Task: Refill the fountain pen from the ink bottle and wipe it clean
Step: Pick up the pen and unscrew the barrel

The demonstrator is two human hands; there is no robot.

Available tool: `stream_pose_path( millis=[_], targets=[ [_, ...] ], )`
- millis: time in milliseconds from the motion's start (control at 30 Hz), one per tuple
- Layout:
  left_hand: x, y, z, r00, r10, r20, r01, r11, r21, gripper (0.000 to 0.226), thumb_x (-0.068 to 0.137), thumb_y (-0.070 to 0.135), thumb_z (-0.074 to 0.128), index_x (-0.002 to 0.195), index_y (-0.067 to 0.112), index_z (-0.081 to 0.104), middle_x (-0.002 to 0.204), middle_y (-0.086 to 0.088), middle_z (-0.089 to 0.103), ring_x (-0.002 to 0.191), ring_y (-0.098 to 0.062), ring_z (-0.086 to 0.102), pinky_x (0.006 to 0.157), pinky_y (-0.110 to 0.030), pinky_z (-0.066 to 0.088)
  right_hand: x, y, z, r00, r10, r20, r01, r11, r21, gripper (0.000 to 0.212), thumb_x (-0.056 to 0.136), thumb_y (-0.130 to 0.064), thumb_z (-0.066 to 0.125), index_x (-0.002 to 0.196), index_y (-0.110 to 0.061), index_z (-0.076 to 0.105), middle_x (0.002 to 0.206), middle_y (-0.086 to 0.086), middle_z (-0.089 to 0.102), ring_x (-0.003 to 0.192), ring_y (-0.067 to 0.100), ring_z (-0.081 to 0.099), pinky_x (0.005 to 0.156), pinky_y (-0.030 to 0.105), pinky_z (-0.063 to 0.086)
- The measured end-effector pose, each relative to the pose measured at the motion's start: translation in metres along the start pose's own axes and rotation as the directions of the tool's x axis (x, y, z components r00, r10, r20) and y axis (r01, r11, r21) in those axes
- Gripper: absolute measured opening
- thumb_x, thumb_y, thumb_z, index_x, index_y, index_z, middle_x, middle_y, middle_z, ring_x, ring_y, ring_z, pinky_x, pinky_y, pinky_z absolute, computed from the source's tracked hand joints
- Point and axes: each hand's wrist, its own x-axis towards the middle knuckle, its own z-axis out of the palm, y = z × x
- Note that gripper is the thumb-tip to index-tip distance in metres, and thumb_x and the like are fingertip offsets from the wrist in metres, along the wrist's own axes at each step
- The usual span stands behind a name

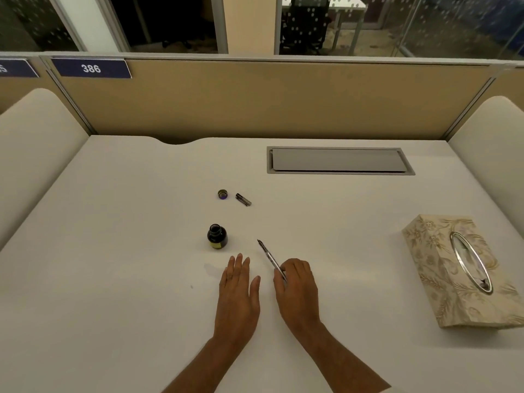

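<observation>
While I watched the head view from my station, the ink bottle (217,236) stood upright and uncapped on the white desk (113,251), a little left of centre. It was small, of dark glass, with a yellowish label low on its side. I judged it steady enough but breakable and easy to tip, best held low round the body, not at the neck. Its cap (222,194) lay well behind it, mouth up, purple inside.

The left hand (238,290) lay flat just in front of the bottle, fingers straight, holding nothing and clear of the glass. Beside the cap lay a short dark tube (243,199), probably a piece taken off the pen.

The pen (270,258) was right of the bottle, pinched near its rear end by the right hand (297,287), its nib pointing away and slightly left. Whether the nib touched the desk I could not tell. It looked thin, partly clear, with a dark pointed tip. I judged it light, stiff and slick, the nib delicate, so the grip belonged on the body.

A patterned tissue box (453,268) sat far right.
</observation>
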Motion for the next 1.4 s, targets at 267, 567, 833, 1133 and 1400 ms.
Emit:
stream_pose_path(
  millis=[267, 567, 833, 1133, 1400],
  targets=[
    [0.023, 0.064, -0.023, 0.951, -0.293, 0.104, 0.299, 0.775, -0.556, 0.040, 0.107, 0.034, 0.042, 0.144, 0.024, 0.055, 0.140, 0.013, 0.060, 0.129, 0.000, 0.052, 0.102, -0.006, 0.035, -0.011, -0.004, -0.017, 0.996, -0.063, -0.055, 0.071, 0.988, 0.140, 0.013, 0.089, -0.009, 0.071, 0.101, -0.009, 0.067, 0.099, 0.001, 0.067, 0.090, 0.015, 0.063, 0.075, 0.023, 0.057],
    [0.033, 0.082, -0.041, 0.852, -0.429, 0.302, 0.468, 0.362, -0.806, 0.021, 0.097, 0.030, 0.066, 0.110, 0.017, 0.076, 0.102, -0.002, 0.082, 0.102, -0.018, 0.075, 0.098, -0.032, 0.052, -0.019, -0.016, -0.044, 0.998, -0.057, -0.006, 0.057, 0.979, 0.197, 0.013, 0.091, -0.016, 0.070, 0.102, -0.011, 0.069, 0.097, 0.001, 0.070, 0.088, 0.011, 0.066, 0.080, 0.015, 0.053],
    [0.029, 0.082, -0.059, 0.811, -0.366, 0.456, 0.509, 0.061, -0.858, 0.024, 0.098, 0.010, 0.060, 0.116, -0.003, 0.068, 0.111, -0.024, 0.076, 0.109, -0.033, 0.073, 0.103, -0.047, 0.053, -0.009, -0.046, -0.091, 0.876, 0.294, 0.383, -0.476, 0.662, 0.580, 0.016, 0.097, -0.027, 0.062, 0.089, -0.018, 0.072, 0.071, 0.002, 0.071, 0.064, 0.012, 0.065, 0.062, 0.025, 0.056],
    [0.022, 0.096, -0.079, 0.809, -0.299, 0.506, 0.532, 0.008, -0.847, 0.023, 0.100, 0.006, 0.056, 0.119, -0.005, 0.065, 0.115, -0.025, 0.075, 0.111, -0.032, 0.073, 0.091, -0.039, 0.057, 0.001, -0.066, -0.120, 0.657, 0.391, 0.645, -0.753, 0.314, 0.578, 0.036, 0.097, -0.035, 0.063, 0.082, -0.005, 0.077, 0.063, 0.003, 0.060, 0.055, 0.013, 0.052, 0.056, 0.025, 0.047],
    [0.018, 0.115, -0.086, 0.794, -0.328, 0.512, 0.535, -0.025, -0.845, 0.022, 0.095, 0.006, 0.064, 0.113, -0.006, 0.068, 0.110, -0.026, 0.076, 0.104, -0.033, 0.075, 0.088, -0.040, 0.058, -0.012, -0.075, -0.127, 0.842, 0.421, 0.337, -0.538, 0.610, 0.582, 0.021, 0.093, -0.022, 0.068, 0.075, -0.013, 0.075, 0.059, 0.006, 0.067, 0.055, 0.010, 0.059, 0.058, 0.025, 0.051]
  ],
)
